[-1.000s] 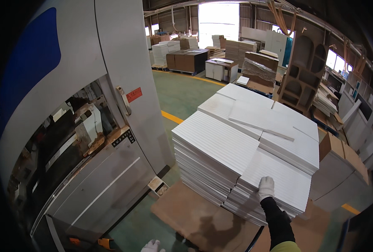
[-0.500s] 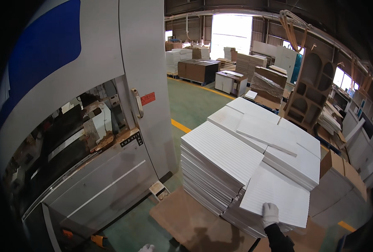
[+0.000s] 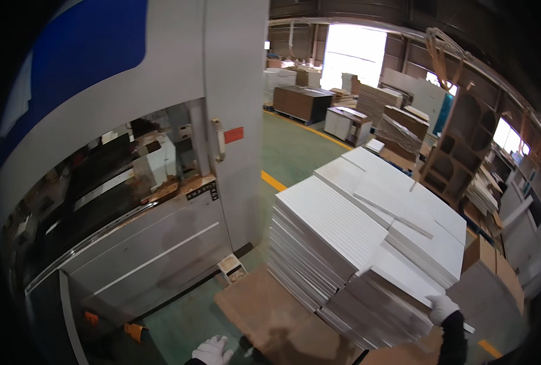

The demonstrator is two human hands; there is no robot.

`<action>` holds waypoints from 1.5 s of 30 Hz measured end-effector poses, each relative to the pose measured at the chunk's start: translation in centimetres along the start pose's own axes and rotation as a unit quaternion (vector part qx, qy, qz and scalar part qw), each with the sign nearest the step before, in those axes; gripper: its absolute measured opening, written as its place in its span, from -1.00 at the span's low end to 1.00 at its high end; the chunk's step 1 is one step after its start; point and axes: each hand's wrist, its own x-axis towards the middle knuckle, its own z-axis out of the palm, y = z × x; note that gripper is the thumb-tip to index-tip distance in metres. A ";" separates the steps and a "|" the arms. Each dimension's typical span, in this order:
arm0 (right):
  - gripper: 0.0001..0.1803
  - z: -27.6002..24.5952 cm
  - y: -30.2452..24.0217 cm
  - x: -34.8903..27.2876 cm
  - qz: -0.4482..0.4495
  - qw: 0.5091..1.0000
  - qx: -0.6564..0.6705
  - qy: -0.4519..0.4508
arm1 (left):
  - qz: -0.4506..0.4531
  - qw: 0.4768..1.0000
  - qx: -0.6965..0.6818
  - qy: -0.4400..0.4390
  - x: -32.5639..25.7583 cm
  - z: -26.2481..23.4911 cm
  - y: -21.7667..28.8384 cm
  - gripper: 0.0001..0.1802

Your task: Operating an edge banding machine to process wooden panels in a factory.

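Note:
My right hand [image 3: 443, 309], in a white glove, is curled over the outer edge of a white ribbed panel [image 3: 411, 269] at the near right corner of a panel stack [image 3: 328, 210]. A thin white edge sticks out past the hand; whether the panel is tilted or still lies flat I cannot tell. Below it a blurred grey-brown face shows. My left hand [image 3: 212, 351], also gloved, hangs low near the bottom edge with its fingers spread, holding nothing. A loose narrow white panel [image 3: 392, 210] lies across the stack's top.
A large grey machine [image 3: 161, 243] with an opening and a handle [image 3: 218, 140] stands to the left. Brown board [image 3: 252, 301] extends under the stack. Cartons [image 3: 492, 274] stand at the right, an arched brown frame [image 3: 459, 146] behind.
My right hand has moved right along the near panel, whose outline has shifted and bared a darker face. My left hand has risen further into view. The whole view has turned slightly left.

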 end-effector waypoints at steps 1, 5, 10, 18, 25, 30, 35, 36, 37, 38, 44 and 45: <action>-0.51 -2.0 -0.6 -0.5 0.009 1.000 -0.023 -0.017 | -0.012 1.000 -0.007 0.007 0.0 -0.1 -0.2 -0.44; -0.40 -4.9 -1.8 2.7 -0.202 0.937 -0.138 -0.251 | 0.012 0.997 -0.070 0.001 -1.3 0.0 -1.4 -0.53; -0.73 4.9 -13.7 11.7 -0.306 0.838 0.142 -0.428 | -0.067 0.993 -0.084 -0.043 -5.7 0.2 -4.4 -0.57; -0.57 3.8 -49.6 5.9 -0.375 0.820 0.069 -0.426 | -0.257 0.936 -0.226 0.086 -20.9 0.1 -12.9 -0.48; -0.36 7.0 -76.2 -5.6 -0.442 0.594 0.356 -0.570 | -0.396 0.801 -0.389 0.223 -35.0 -0.2 -20.3 -0.33; -0.53 13.0 -92.0 -18.4 -0.354 0.419 0.471 -0.691 | -0.361 0.673 -0.565 0.312 -42.4 -2.1 -23.3 -0.33; -0.57 19.4 -101.1 -32.8 -0.166 0.281 0.498 -0.804 | -0.197 0.398 -0.685 0.578 -43.1 -5.8 -27.7 -0.19; -0.57 20.4 -101.7 -35.2 -0.178 0.278 0.482 -0.811 | -0.229 0.389 -0.626 0.636 -42.9 -6.8 -28.8 -0.19; -0.57 21.2 -102.5 -37.4 -0.179 0.222 0.456 -0.843 | -0.226 0.392 -0.574 0.683 -43.1 -8.0 -30.5 -0.23; -0.56 21.9 -103.2 -39.3 -0.185 0.262 0.473 -0.821 | -0.190 0.364 -0.548 0.729 -43.2 -9.1 -32.1 -0.31; -0.56 24.4 -110.6 -45.6 -0.245 0.242 0.486 -0.803 | -0.200 0.248 -0.530 0.786 -47.1 -12.5 -40.5 -0.46; -0.57 24.6 -112.4 -45.8 -0.265 0.261 0.438 -0.818 | -0.228 0.250 -0.536 0.774 -48.1 -13.1 -42.4 -0.49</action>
